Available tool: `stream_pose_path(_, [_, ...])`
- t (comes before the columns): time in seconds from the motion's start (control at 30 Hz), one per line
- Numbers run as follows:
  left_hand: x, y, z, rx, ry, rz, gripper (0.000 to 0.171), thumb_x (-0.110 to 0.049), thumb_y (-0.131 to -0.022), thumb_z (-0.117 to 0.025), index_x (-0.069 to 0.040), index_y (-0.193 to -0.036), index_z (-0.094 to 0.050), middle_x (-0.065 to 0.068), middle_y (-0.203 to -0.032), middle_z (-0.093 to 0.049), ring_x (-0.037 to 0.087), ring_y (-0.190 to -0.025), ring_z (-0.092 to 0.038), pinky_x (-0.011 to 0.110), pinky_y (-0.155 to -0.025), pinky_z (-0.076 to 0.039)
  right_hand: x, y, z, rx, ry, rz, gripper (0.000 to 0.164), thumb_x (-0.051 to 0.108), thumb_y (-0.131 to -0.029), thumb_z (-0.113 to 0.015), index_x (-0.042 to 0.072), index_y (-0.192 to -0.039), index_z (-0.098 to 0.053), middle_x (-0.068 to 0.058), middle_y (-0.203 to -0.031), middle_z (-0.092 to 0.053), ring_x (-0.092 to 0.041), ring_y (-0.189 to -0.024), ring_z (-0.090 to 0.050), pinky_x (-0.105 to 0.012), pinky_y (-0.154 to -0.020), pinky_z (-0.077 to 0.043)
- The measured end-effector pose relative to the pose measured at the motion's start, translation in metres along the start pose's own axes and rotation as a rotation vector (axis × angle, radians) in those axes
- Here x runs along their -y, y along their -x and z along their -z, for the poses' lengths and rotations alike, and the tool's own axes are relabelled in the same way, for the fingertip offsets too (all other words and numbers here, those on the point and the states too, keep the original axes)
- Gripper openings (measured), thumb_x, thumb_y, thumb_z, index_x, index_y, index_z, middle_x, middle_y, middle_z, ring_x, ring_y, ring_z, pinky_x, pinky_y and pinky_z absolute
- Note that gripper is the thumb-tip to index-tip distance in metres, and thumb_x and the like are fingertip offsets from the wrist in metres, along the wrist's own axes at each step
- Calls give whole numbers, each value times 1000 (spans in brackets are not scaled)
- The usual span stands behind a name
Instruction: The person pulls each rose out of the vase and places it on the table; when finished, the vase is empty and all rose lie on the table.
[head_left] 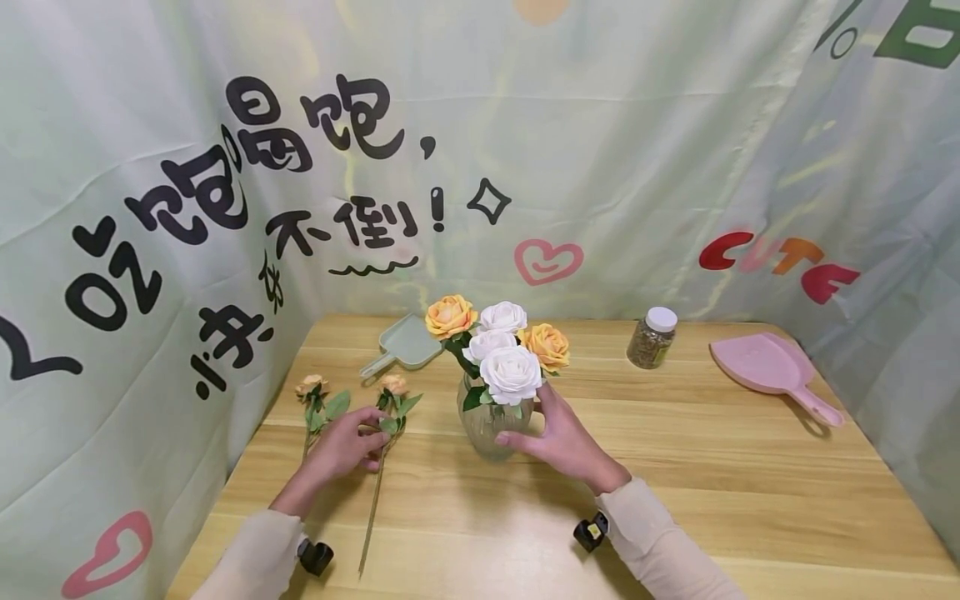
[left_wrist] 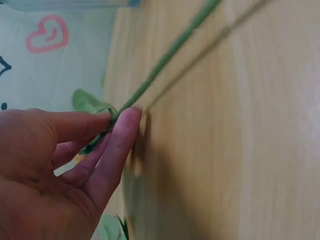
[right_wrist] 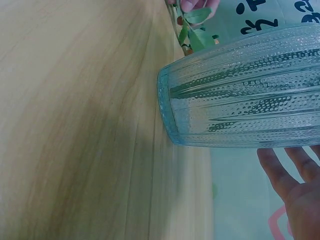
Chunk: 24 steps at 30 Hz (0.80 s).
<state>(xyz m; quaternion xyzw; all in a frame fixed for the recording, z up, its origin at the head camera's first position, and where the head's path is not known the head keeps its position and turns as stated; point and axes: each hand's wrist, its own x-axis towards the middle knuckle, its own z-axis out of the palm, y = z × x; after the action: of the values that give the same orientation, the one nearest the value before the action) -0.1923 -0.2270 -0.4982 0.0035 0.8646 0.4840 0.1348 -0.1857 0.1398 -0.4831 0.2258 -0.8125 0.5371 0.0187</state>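
Reaching over a wooden table from the near side, two pale sleeves each carry a small black device at the wrist. Between them, the bare stem of a peach rose slants toward the near edge. The left hand pinches this stem between thumb and fingers, just below the leaves, with the bloom pointing away from the person. Beside that hand, farther left, lies a second peach rose, its lower stem hidden by the forearm.

Near the middle of the table, the right hand is curved round a ribbed glass vase, thumb at the front and fingers on the far side. The vase stands upright, holding three white roses with two yellow-orange roses, one to either side of them.

Behind the vase, to the left, lies a pale green dustpan. On the right stand a lidded jar with dark contents and, farther right, a pink dustpan lying flat. Beyond the table hangs a pale printed curtain with black lettering, hearts and the word "CUTE".
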Motion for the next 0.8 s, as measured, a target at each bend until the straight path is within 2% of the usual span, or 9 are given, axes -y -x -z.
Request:
stream_pose_path(0.1, [3,-1,0,2,4,18,34,0,-105,-69,0,-139,-67,16,-101,-72,19,-78,-71,33,-65,-69,0,0,0,-1,4,0,107,30,-87,-94,18,-171,-29,-17,-166,-47,-39,-143,-57,-64,-118,-50])
stream_pose_path(0.17, [5,-2,1,15,12,19,36,0,-105,-68,0,-140,-66,17,-99,-71,20,-79,-72,33,-67,-69,0,0,0,-3,4,-2,107,30,-86,-94,17,-171,-29,-18,-166,-48,-39,-141,-58,-64,-118,-50])
stream_pose_path(0.33, [1,-1,12,42,-4,8,37,-3,-106,-69,1,-143,-64,22,-125,-70,21,-86,-72,35,-69,-70,2,0,0,-2,6,-6,107,31,-86,-94,15,-170,-30,-19,-166,-47,-41,-142,-57,-65,-118,-50])
stream_pose_path(0.43, [-12,1,25,-9,-68,-19,35,-12,-107,-69,-2,-140,-66,21,-130,-71,26,-86,-75,37,-70,-69,3,0,0,-1,7,-3,108,31,-86,-94,16,-171,-29,-19,-167,-46,-42,-145,-55,-66,-118,-50])
stream_pose_path(0.5, [-24,1,32,-56,-87,-90,33,-18,-108,-70,-3,-137,-67,21,-128,-71,32,-90,-77,36,-73,-69,3,1,1,-1,6,-4,108,31,-87,-94,18,-171,-29,-19,-168,-45,-42,-146,-54,-66,-119,-49])
stream_pose_path(0.57, [-38,-1,32,-105,-79,-204,31,-21,-107,-72,-4,-133,-69,19,-129,-73,34,-101,-78,32,-81,-68,3,1,1,-3,4,-5,108,30,-87,-94,20,-172,-28,-18,-168,-45,-41,-147,-53,-65,-119,-49])
stream_pose_path(0.6, [-46,-1,29,-114,-46,-276,29,-20,-106,-73,-6,-131,-71,18,-131,-73,31,-107,-77,30,-85,-68,3,1,2,-3,4,-4,108,30,-87,-94,20,-172,-28,-18,-168,-45,-41,-147,-54,-65,-119,-50])
stream_pose_path(0.7, [-72,0,13,-91,84,-476,22,-13,-105,-74,-5,-126,-73,15,-139,-70,19,-123,-70,25,-100,-63,3,1,2,-2,2,4,107,29,-87,-94,21,-171,-29,-17,-168,-45,-40,-147,-53,-64,-118,-51])
stream_pose_path(0.8, [-96,2,-8,-41,212,-606,20,-5,-104,-72,-4,-124,-73,15,-147,-64,11,-131,-64,25,-108,-60,3,0,1,-5,2,9,106,29,-87,-94,21,-171,-30,-17,-167,-46,-40,-147,-53,-63,-118,-51])
